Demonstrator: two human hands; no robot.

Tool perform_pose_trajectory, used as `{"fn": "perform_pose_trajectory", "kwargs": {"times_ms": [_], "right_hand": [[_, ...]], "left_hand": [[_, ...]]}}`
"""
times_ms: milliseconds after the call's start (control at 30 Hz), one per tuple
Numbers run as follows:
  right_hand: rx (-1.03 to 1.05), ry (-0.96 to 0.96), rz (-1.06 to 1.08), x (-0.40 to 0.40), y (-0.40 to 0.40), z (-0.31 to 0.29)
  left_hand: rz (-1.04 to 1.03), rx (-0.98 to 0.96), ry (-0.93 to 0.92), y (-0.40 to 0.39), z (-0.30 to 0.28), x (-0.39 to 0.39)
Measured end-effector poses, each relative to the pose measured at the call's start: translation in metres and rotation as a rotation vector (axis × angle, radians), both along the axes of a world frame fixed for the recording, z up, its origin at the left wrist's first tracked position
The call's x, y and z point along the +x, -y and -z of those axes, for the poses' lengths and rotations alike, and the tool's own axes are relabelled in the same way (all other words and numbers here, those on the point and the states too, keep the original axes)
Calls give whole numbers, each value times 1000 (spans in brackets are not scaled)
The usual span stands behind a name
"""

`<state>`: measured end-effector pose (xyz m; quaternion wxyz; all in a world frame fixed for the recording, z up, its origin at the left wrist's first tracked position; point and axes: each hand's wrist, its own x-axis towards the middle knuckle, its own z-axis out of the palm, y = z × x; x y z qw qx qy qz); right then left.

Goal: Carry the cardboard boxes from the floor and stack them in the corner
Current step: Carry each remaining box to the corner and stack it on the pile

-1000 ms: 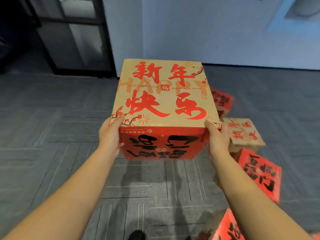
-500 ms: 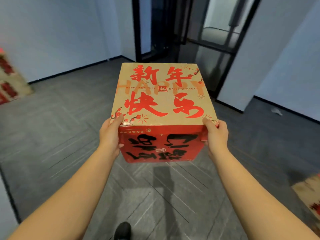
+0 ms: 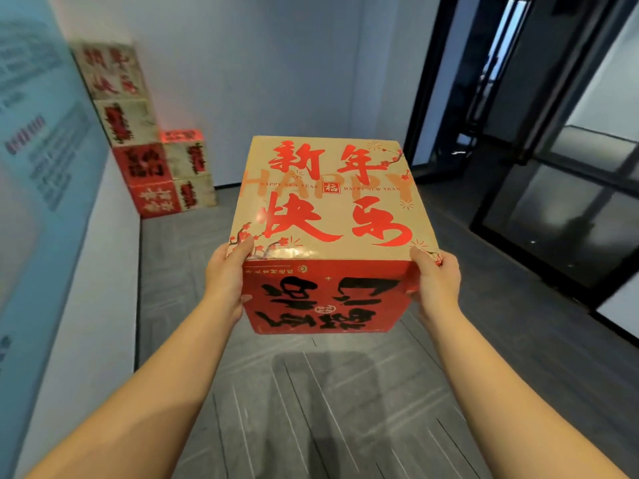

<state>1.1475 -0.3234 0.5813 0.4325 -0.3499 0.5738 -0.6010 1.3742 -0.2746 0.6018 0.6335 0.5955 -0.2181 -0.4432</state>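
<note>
I hold a cardboard box (image 3: 332, 209) in front of me at chest height; its tan top carries large red characters and its near side is red with black brushwork. My left hand (image 3: 226, 280) grips its near left edge, thumb on top. My right hand (image 3: 436, 281) grips the near right edge the same way. In the far left corner stands a stack of similar boxes (image 3: 138, 140), a tall column against the left wall and a shorter column beside it, blurred.
A white wall with a blue panel (image 3: 41, 188) runs close along my left. Black-framed glass doors (image 3: 560, 188) line the right side. Grey carpet floor (image 3: 311, 409) stretches between me and the corner stack.
My view has swung left while the box stays in both hands. The loose boxes on the floor are gone from view, and the corner stack has come into sight.
</note>
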Motion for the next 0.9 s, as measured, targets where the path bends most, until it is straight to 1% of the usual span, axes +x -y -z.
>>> {"fn": "perform_pose_trajectory", "kwargs": {"times_ms": [233,467,633,767,900], "right_hand": [[-34,26,-105,96,109,-18],[-31,13,-221,170,227,-14],[-33,39,-298,219,339,-10],[-39,66,-361,261,433,-21],[-41,95,-428,304,511,-35]], "left_hand": [[-77,-26,26,86,-13,92],[-168,-44,3,179,-7,160],[-255,-59,1,274,-5,197],[-320,-77,-30,358,-15,232],[-372,-86,-48,428,-26,268]]}}
